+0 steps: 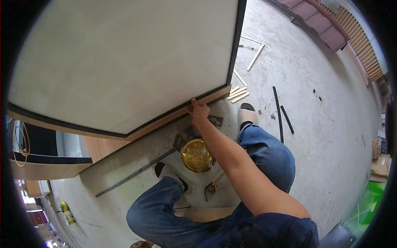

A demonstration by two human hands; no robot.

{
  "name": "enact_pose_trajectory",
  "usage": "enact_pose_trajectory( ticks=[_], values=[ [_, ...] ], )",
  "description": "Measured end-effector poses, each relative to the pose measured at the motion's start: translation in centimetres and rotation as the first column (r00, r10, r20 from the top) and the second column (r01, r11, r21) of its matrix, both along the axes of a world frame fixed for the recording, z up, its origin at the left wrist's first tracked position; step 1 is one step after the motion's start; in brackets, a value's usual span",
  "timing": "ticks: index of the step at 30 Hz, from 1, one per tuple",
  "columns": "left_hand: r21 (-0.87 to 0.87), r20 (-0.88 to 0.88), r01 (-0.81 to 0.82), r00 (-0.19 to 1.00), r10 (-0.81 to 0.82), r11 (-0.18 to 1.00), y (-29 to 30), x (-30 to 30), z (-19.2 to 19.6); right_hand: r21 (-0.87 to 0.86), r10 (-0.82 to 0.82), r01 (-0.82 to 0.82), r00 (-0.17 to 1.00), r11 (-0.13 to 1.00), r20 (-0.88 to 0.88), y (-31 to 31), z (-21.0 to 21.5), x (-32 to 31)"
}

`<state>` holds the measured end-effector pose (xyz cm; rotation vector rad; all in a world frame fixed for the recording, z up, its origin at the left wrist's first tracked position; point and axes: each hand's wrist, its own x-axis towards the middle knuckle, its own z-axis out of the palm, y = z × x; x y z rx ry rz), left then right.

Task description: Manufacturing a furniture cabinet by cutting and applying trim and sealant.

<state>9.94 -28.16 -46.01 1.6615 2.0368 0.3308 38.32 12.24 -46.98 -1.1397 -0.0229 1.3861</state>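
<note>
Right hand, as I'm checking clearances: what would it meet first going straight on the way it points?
Most likely the black edging of the large pale panel: the right hand is at the wood-coloured border, one finger over the edging. Contact is hard to judge.

From the head, the left fisheye is looking steeply down, close above blue jeans (165, 208) at six o'clock, facing a black-edged panel (136, 62) toward ten.

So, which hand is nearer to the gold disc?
Right. The right hand is just beyond the gold disc, touching the panel; the left hand is out of view.
</note>
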Motion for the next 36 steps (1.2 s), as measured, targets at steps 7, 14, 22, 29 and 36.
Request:
enact_pose_trajectory(
  ticks=[7,14,22,29,36],
  values=[
    [0.020,0.013,-0.030,0.999,0.030,0.999,-0.3,-0.8,1.1,-0.020,-0.003,0.003,0.999,1.000,-0.042,-0.5,1.3,-0.2],
    [0.047,0.018,-0.051,0.999,0.050,0.998,-0.2,-1.7,3.1,-0.059,-0.002,-0.001,0.998,0.998,-0.058,-0.3,1.2,-0.3],
    [0.092,-0.006,-0.018,1.000,0.019,0.996,2.7,-2.5,6.9,-0.029,-0.015,0.011,0.990,1.000,-0.138,-0.3,-0.2,0.0],
    [0.129,-0.041,-0.003,0.999,0.009,0.992,4.8,-3.6,11.1,-0.030,0.001,-0.005,0.991,1.000,-0.136,-0.2,-0.6,-0.4],
    [0.167,-0.015,-0.035,0.999,0.038,0.985,4.5,-3.1,13.3,-0.091,0.021,-0.002,0.976,0.996,0.216,-0.8,-1.6,0.6]
  ],
)
